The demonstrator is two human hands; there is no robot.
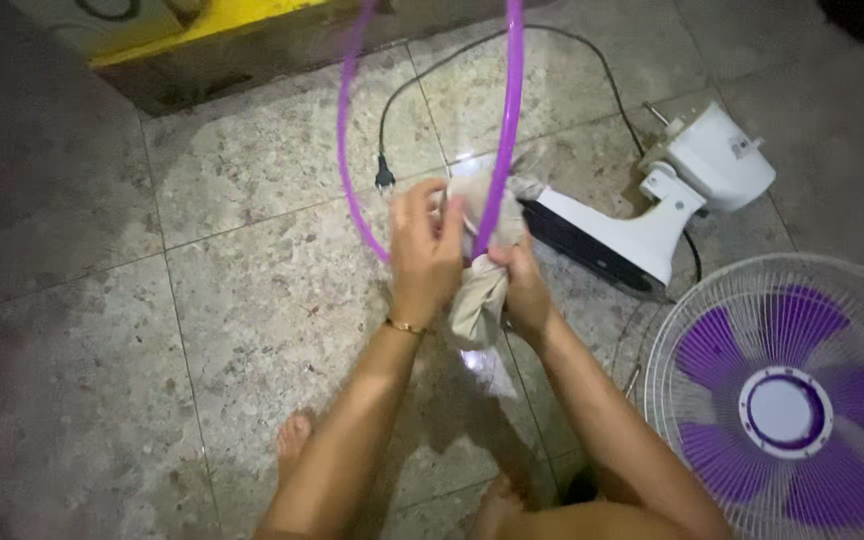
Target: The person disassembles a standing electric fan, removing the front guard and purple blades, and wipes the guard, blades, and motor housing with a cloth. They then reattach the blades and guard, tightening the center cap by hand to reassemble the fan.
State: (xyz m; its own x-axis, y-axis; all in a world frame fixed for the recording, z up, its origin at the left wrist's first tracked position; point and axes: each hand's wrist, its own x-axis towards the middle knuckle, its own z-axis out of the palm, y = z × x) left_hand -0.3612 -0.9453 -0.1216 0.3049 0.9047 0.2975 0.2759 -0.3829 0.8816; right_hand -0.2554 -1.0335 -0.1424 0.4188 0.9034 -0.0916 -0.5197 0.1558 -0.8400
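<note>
Both hands, left [424, 245] & right [522, 285], pinch rag [480, 290] round purple ring [500, 130]; prob best w/ firm, even wiping.

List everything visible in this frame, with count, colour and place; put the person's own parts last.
Ring: one, purple, held upright at centre.
Cloth: one, pale grey, wrapped on the ring between both hands.
Fan body: one, white, lying right of the hands.
Fan grille with blades: one, white with purple blades, lower right.
Power cord and plug: one, black, on the floor above the hands.
Yellow-edged object: one, top left.
Tiled floor: speckled grey.
Left hand: gripping cloth; gold bracelet.
Right hand: gripping cloth.
Feet: bare, bottom.
</note>
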